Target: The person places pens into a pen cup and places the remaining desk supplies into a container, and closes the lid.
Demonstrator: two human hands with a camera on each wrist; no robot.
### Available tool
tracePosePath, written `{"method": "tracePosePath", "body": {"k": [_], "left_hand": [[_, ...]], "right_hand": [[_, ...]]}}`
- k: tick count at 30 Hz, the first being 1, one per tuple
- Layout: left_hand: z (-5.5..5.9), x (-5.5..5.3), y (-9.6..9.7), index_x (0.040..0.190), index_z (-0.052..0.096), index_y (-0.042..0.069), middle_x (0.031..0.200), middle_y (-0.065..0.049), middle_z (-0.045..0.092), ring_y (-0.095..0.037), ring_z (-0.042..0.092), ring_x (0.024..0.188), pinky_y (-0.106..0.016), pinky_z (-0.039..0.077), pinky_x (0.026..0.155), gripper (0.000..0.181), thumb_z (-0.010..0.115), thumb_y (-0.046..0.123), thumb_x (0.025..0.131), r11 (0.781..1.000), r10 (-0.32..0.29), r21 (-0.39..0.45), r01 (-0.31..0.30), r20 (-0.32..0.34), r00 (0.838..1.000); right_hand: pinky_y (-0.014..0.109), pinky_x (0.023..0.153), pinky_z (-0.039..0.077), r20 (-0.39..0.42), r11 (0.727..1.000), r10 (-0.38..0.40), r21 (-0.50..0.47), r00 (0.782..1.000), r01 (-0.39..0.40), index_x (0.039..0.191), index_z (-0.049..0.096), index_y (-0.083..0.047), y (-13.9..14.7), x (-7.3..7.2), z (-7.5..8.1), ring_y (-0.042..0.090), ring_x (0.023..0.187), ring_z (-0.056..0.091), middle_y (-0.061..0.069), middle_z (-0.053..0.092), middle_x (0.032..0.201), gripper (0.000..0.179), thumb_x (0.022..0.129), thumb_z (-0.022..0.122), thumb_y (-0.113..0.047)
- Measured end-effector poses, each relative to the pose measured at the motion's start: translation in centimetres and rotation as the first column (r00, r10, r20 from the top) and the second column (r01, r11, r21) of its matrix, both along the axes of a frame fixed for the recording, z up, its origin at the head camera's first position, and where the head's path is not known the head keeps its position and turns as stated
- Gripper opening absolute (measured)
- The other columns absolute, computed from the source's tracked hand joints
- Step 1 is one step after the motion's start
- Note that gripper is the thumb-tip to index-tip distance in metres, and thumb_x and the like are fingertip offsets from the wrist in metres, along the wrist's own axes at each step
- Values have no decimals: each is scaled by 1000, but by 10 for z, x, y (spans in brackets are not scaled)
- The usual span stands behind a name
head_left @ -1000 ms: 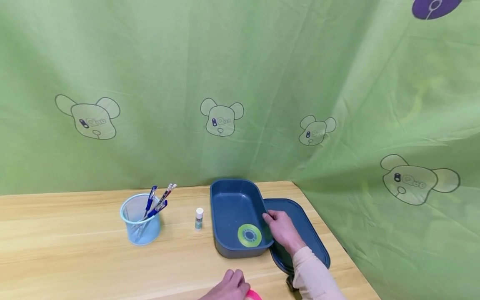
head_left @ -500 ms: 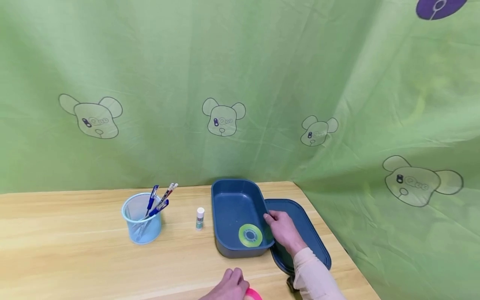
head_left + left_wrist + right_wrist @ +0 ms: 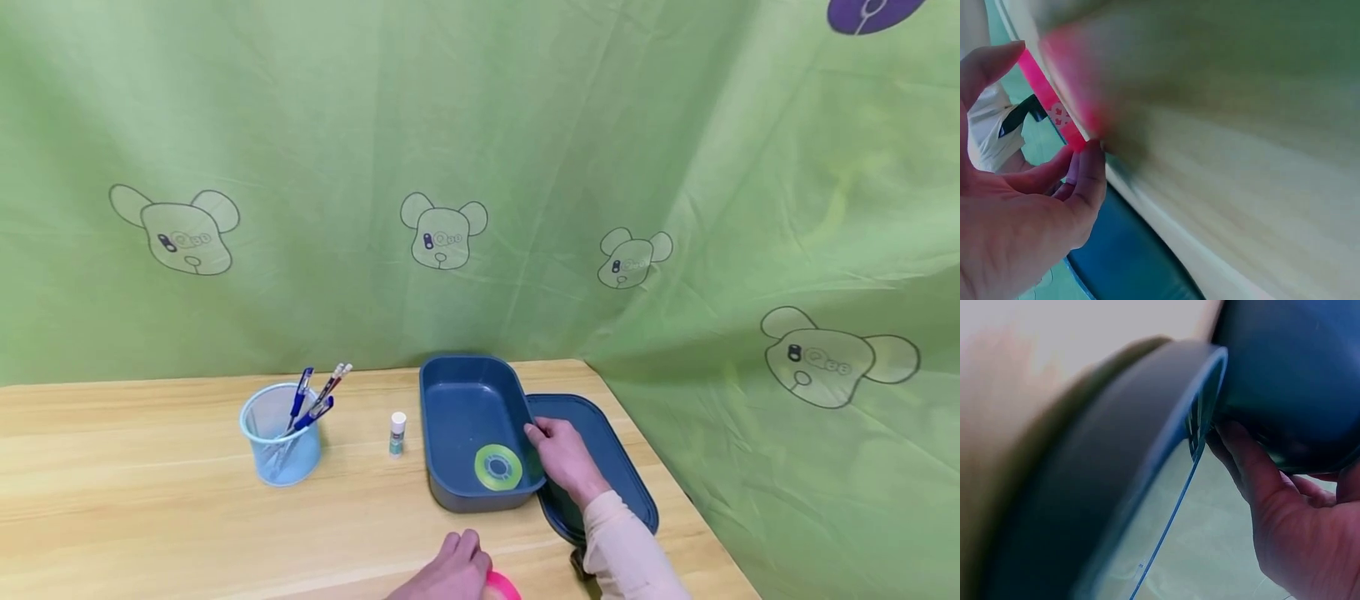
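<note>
A dark blue rectangular box (image 3: 468, 433), without its lid on, sits near the back right of the table. A yellow-green tape roll (image 3: 498, 467) lies flat in its front right corner. My right hand (image 3: 562, 454) pinches the box's right rim, thumb inside the wall; the right wrist view shows this hand (image 3: 1300, 515) close by dark blue plastic. At the bottom edge of the head view, my left hand (image 3: 448, 571) holds a bright pink ring-shaped roll (image 3: 501, 586), partly cut off. In the left wrist view, the pink roll (image 3: 1050, 103) shows between thumb and fingers, a pale pattern on its band.
The dark blue lid (image 3: 600, 467) lies to the right of the box, partly under my right forearm. A white-capped glue stick (image 3: 397, 435) stands left of the box. Farther left is a light blue mesh cup (image 3: 288, 458) with pens and pencils. Green curtain (image 3: 337, 317) lines the back and right.
</note>
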State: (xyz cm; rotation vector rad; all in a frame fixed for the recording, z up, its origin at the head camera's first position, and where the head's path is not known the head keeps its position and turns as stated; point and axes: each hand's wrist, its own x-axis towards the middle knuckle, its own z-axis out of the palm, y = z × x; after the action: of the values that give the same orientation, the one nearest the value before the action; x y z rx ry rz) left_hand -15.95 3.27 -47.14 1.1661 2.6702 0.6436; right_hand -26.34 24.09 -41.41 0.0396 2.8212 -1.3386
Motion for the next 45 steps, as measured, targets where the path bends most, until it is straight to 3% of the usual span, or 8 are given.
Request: {"method": "tracePosePath", "body": {"k": [7,9,12,14,17,26,40,45], "left_hand": [[-24,-15,-8,112,62,1,95,8,34,-7,38,87,-17,45,72,59,78,47,79,991,4,133,-9,42,999],[-18,-15,-14,116,61,2,97,10,33,-4,37,90,-17,45,74,65,79,51,77,989,8,148,-20,80,997],[13,-9,-24,122,60,3,100,11,36,-2,39,93,-17,48,78,74,80,57,74,988,38,139,-62,174,984],[52,2,-32,123,59,2,101,10,38,-4,41,94,-20,51,81,77,83,54,71,984,81,136,-117,245,966],[81,5,-39,125,58,3,105,7,42,-8,47,95,-24,54,81,77,87,48,69,967,148,150,-207,329,932],[111,-6,-50,126,55,3,109,3,45,-13,51,95,-24,56,76,70,87,31,70,911,251,284,-299,193,949],[108,-47,-35,127,53,-8,106,-6,44,-20,47,96,-35,56,81,71,84,28,74,887,362,297,-353,26,932],[107,-67,-24,131,50,-10,112,-11,43,-25,47,102,-38,56,83,75,84,25,74,874,418,261,-410,29,908]], "right_hand": [[40,83,48,-6,1000,-6,4,1000,6,106,68,-1,0,0,-1,25,93,57,11,65,100,24,103,51,-17],[41,84,49,-6,1000,-5,5,1000,5,108,68,-1,0,0,-1,25,94,57,11,65,101,24,103,51,-17],[42,87,49,-6,1000,-5,5,1000,5,109,68,-2,1,0,-1,24,96,57,11,65,104,24,103,51,-18],[43,88,49,-2,1000,-8,-1,1000,8,111,68,-2,1,-1,-1,24,96,57,11,65,104,25,103,51,-19],[43,89,49,-6,1000,-9,-2,1000,9,112,68,-1,1,-1,-1,24,96,57,11,65,104,26,103,51,-18],[38,80,49,0,1000,-7,-2,1000,7,106,68,-1,0,0,-2,24,89,57,10,65,97,25,103,51,-18],[50,97,48,-19,1000,-3,8,1000,3,122,65,2,-1,3,-3,27,106,58,16,65,115,30,103,51,-17],[49,95,49,-36,1000,0,12,999,0,120,66,1,-1,0,-3,25,103,59,15,66,113,29,103,52,-17]]}}
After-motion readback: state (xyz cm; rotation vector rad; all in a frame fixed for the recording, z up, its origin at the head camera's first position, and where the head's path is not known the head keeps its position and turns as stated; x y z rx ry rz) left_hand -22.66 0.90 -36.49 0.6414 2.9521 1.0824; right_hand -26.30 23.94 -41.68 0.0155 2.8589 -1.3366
